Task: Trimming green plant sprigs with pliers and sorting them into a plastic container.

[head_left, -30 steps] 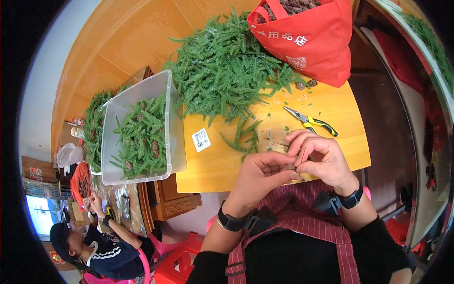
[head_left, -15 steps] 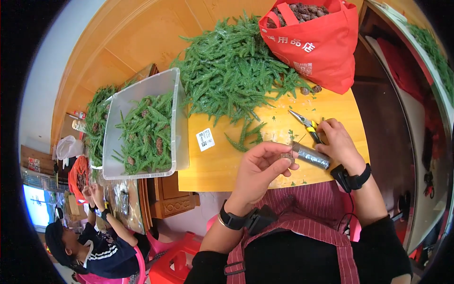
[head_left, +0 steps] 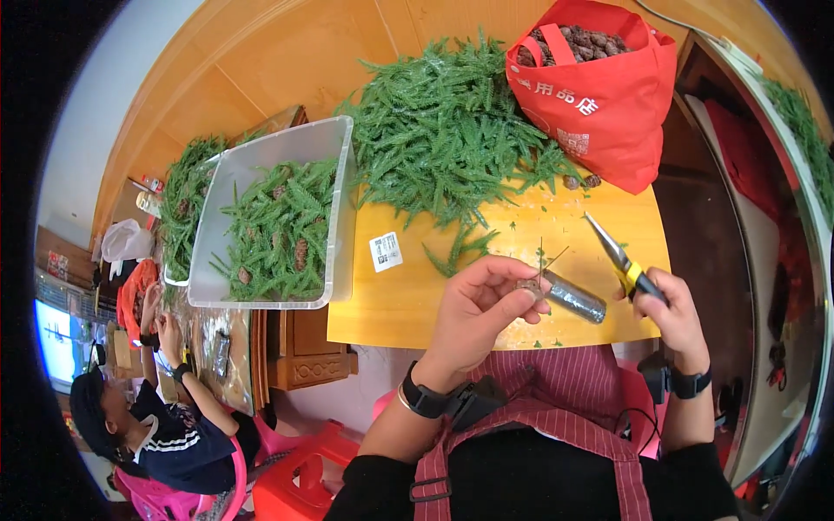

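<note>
Yellow tabletop (head_left: 369, 317) is placed in front of the wearer. A co-worker (head_left: 187, 447) is seated at far left, both hands raised near an orange-red bag. Back of tabletop is covered by a heap of green sprigs (head_left: 443, 130). Clear plastic bin (head_left: 344, 234) is set left of the heap, loaded with sprigs and brown cones. Red tote bag (head_left: 608, 130) is stood at back right, filled with pine cones (head_left: 595, 45).

Left hand (head_left: 478, 313) is held over the front of the table, thumb and fingers pinched on the small brown piece. Right hand (head_left: 676, 321) is wrapped around the handles of the pliers (head_left: 624, 260), near the right table edge; nose is pointed up-left, away from the wearer.

Dark shiny roll (head_left: 575, 298) is laid at a slant between the hands; contact with left fingertips cannot be told. Loose sprig (head_left: 456, 250) and white label (head_left: 386, 251) are left on bare wood. Two loose cones (head_left: 592, 181) are set beside the tote. Small brown piece (head_left: 527, 286) is mostly hidden by left fingers. Thin dark wire (head_left: 559, 257) is seen just above it.
</note>
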Demonstrator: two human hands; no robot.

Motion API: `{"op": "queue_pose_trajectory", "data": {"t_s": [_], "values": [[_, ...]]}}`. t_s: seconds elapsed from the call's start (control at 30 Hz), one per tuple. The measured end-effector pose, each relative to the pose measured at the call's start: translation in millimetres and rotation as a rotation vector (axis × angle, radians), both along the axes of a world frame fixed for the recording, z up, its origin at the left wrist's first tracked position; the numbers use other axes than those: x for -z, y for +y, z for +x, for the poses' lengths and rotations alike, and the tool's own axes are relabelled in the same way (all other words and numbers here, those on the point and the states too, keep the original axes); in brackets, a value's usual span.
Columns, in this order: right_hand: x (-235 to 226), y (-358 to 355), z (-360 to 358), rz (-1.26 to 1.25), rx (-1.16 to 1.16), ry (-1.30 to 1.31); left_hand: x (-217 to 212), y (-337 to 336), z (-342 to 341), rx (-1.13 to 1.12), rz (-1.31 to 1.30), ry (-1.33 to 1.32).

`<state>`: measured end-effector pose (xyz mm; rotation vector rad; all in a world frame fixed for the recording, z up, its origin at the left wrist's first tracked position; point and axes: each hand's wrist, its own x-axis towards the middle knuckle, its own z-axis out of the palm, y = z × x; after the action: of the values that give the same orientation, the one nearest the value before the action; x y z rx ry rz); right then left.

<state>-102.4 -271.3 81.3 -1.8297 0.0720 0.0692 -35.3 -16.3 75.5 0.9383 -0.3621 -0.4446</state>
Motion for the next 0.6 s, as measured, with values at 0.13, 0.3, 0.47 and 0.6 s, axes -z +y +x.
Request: {"op": "queue_pose_trajectory", "data": {"t_s": [0.13,0.3,0.47,0.6], "values": [[-14,8,3,-0.221,-0.228,-0.334,-1,-1,-1,0.014,-0.01,0.031],[-25,19,6,-0.328,-0.271,-0.407,-3,2,-2,0.055,-0.005,0.024],[-25,21,8,-0.383,-0.264,-0.499,-2,5,-2,0.056,-0.005,0.03],[-27,21,8,-0.505,-0.259,-0.601,-1,7,-2,0.077,-0.008,0.04]]}}
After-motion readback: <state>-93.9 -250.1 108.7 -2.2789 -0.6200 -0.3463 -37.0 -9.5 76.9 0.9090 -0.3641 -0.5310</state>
